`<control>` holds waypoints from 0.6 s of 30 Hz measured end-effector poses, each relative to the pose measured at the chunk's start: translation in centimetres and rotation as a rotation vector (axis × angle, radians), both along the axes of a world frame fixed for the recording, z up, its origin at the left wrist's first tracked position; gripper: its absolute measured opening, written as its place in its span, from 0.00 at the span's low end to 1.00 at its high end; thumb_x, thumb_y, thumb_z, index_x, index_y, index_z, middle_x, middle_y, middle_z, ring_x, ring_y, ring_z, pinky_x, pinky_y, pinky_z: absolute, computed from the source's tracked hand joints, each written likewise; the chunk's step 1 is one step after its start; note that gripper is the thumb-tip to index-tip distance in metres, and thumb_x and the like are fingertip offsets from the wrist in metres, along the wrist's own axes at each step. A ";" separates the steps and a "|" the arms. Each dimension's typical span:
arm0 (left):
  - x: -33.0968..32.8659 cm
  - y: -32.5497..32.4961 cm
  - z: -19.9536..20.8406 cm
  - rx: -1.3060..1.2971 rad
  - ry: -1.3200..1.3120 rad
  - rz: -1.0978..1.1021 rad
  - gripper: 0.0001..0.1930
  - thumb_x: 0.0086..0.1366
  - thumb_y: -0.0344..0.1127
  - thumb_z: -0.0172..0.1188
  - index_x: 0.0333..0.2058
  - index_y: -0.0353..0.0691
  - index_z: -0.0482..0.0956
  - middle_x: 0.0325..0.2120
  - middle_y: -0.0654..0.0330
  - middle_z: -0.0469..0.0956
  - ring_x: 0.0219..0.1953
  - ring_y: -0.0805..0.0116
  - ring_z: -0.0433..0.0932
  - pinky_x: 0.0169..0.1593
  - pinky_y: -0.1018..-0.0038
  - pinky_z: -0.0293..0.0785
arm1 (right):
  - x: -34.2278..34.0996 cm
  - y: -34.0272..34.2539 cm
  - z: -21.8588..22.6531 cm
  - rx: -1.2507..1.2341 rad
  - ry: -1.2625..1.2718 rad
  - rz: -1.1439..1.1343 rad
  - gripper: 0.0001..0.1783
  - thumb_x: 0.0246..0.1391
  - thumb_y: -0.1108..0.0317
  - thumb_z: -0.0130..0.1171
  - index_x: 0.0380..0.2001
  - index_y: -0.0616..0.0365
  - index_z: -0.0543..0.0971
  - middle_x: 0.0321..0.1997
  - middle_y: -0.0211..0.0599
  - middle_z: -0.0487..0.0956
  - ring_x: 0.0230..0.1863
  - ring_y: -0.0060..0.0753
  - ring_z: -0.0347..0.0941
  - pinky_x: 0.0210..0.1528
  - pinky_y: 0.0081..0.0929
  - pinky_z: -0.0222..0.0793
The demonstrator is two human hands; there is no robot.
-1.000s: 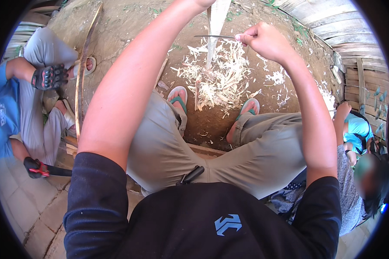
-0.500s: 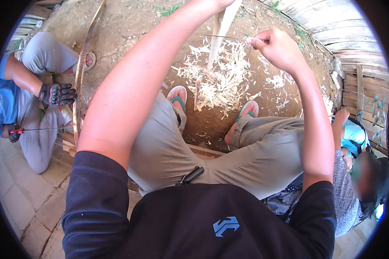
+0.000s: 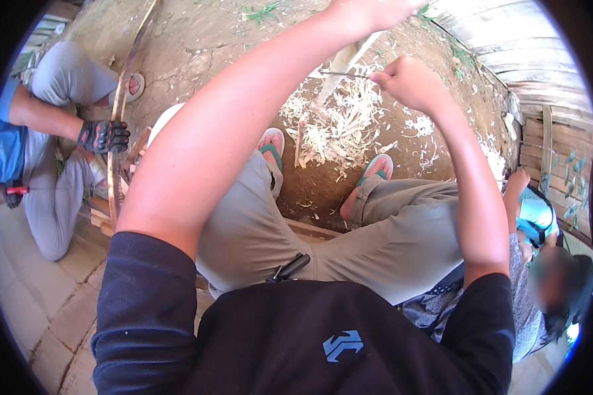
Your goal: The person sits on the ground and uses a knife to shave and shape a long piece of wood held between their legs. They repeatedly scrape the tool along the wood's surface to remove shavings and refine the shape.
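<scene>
My left hand is at the top edge, partly cut off, closed over the upper end of a pale wooden strip. The strip slants down toward the ground, its lower part lying over a heap of shavings. My right hand is closed on the end of a thin dark blade. The blade runs left from my fingers and crosses the strip; its handle is hidden in my hand.
At left, a person in dark gloves holds a long curved strip and a red-handled tool. Another person in light blue sits at right. A plank wall runs along the right side. My sandalled feet flank the shavings.
My left hand has moved right and slightly down, and the top of the strip has shifted right. My right hand is a little lower, with the blade. The gloved person's upper hand now grips the curved strip.
</scene>
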State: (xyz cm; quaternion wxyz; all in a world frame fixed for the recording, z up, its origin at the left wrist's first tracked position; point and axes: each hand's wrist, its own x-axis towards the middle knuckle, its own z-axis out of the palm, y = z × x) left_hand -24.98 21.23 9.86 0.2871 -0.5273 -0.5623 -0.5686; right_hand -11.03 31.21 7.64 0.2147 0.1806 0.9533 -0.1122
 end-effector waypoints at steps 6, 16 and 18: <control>-0.5 1.0 -0.2 0.165 0.187 0.184 0.12 0.67 0.39 0.63 0.27 0.38 0.82 0.18 0.51 0.75 0.20 0.47 0.74 0.26 0.55 0.68 | 2.3 1.2 4.7 -0.060 0.122 -0.094 0.25 0.61 0.44 0.61 0.34 0.56 0.89 0.19 0.41 0.78 0.28 0.38 0.81 0.38 0.38 0.73; -0.8 -0.7 0.3 0.014 0.029 0.241 0.17 0.68 0.42 0.65 0.25 0.35 0.83 0.14 0.51 0.76 0.19 0.54 0.78 0.26 0.59 0.71 | 0.3 -1.0 -2.2 0.088 0.130 0.096 0.24 0.64 0.45 0.60 0.36 0.55 0.89 0.28 0.46 0.85 0.33 0.47 0.83 0.44 0.43 0.77; 0.9 -1.0 1.2 -0.026 -0.573 -0.170 0.19 0.68 0.44 0.65 0.24 0.34 0.83 0.13 0.52 0.77 0.16 0.59 0.78 0.24 0.62 0.71 | 0.2 -0.6 -3.6 0.089 0.047 0.146 0.24 0.64 0.44 0.59 0.36 0.56 0.88 0.31 0.48 0.86 0.36 0.49 0.84 0.46 0.44 0.77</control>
